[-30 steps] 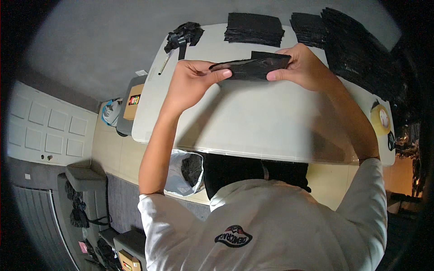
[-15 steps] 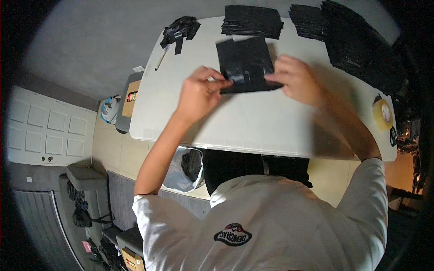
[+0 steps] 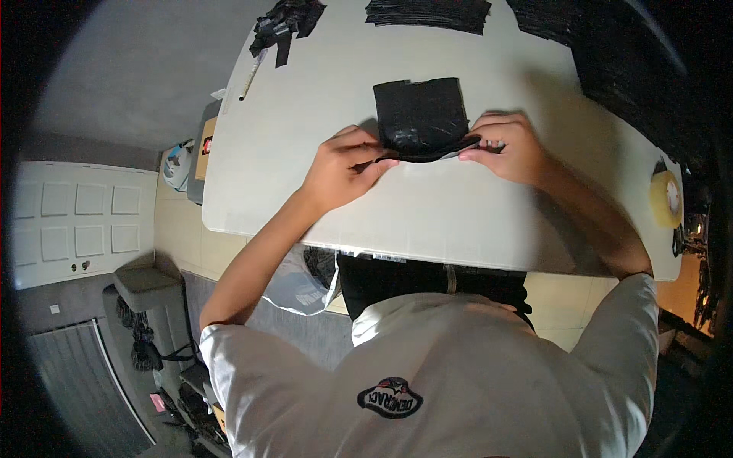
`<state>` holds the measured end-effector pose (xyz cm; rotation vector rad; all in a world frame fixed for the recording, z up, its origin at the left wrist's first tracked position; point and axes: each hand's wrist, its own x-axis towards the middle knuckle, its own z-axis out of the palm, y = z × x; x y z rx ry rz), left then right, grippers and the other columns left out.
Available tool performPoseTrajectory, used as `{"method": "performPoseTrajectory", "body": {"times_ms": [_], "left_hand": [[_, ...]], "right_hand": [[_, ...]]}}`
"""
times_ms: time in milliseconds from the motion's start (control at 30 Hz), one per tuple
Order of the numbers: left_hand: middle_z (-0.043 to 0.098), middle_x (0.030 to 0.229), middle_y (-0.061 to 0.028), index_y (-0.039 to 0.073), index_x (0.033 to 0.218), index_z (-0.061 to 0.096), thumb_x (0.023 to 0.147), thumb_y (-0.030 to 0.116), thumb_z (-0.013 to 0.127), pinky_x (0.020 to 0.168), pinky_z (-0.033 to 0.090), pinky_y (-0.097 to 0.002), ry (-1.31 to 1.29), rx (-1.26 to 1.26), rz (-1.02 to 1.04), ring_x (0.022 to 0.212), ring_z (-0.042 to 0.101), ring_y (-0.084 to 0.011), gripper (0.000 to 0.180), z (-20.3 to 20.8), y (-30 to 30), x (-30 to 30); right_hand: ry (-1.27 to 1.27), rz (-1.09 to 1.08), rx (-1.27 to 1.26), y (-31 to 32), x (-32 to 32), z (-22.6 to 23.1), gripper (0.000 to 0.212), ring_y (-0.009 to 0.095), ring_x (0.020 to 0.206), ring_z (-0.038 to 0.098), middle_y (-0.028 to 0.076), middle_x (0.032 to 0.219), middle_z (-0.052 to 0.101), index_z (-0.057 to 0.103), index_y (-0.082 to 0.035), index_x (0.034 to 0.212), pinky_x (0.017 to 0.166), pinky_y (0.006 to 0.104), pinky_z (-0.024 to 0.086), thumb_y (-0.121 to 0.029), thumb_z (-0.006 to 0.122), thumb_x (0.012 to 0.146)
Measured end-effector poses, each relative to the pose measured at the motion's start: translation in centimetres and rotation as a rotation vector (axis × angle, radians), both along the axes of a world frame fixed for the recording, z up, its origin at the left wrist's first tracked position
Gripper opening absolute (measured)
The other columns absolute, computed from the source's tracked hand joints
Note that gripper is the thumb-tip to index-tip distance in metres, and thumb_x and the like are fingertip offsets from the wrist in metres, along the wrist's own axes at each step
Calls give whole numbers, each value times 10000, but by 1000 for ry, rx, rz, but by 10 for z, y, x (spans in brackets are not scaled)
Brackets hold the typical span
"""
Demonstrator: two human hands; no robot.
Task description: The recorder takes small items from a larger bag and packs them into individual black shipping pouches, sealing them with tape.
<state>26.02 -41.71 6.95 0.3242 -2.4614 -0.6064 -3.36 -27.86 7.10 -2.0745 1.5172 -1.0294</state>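
Note:
A flat, squarish black sheet point(image 3: 421, 113) with a shiny patch low on it lies on the white table point(image 3: 427, 210) in front of me. Its near edge is lifted and folded up into a narrow black band running from hand to hand. At the left end of that band, my left hand point(image 3: 345, 166) pinches the edge between thumb and fingers. My right hand point(image 3: 510, 149) grips the other end, thumb underneath and fingers curled over. A thin pale strip shows beneath the band beside the right thumb; I cannot tell what it is.
Black sheets form a stack point(image 3: 427, 14) at the far edge, with a larger dark pile point(image 3: 634, 84) at the far right. Crumpled black strips point(image 3: 284, 29) and a marker pen point(image 3: 252, 75) lie far left. A roll of yellowish tape point(image 3: 666, 200) sits by the right edge.
The sheet's near edge has been raised and folded from lying flatter. Both hands have shifted slightly nearer to me, their fingers now closed on its ends. The whole view has tilted a little.

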Motion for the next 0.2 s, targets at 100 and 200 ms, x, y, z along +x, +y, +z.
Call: {"method": "performPoseTrajectory", "body": {"times_ms": [100, 200], "left_hand": [[721, 995, -110, 58, 1011, 812, 727, 112, 868, 819, 564, -377, 0, -87, -71, 957, 674, -299, 294, 9, -5, -5], [574, 1417, -181, 100, 1259, 736, 814, 292, 853, 1002, 519, -408, -66, -147, -73, 1261, 563, -363, 499, 23, -8, -19]], "right_hand": [[5, -19, 100, -2, -5, 0, 306, 186, 587, 549, 86, 716, 602, 627, 33, 728, 570, 330, 461, -133, 880, 778], [23, 38, 81, -5, -9, 2, 366, 187, 585, 525, 72, 700, 579, 581, 18, 694, 562, 324, 435, -165, 887, 777]]}}
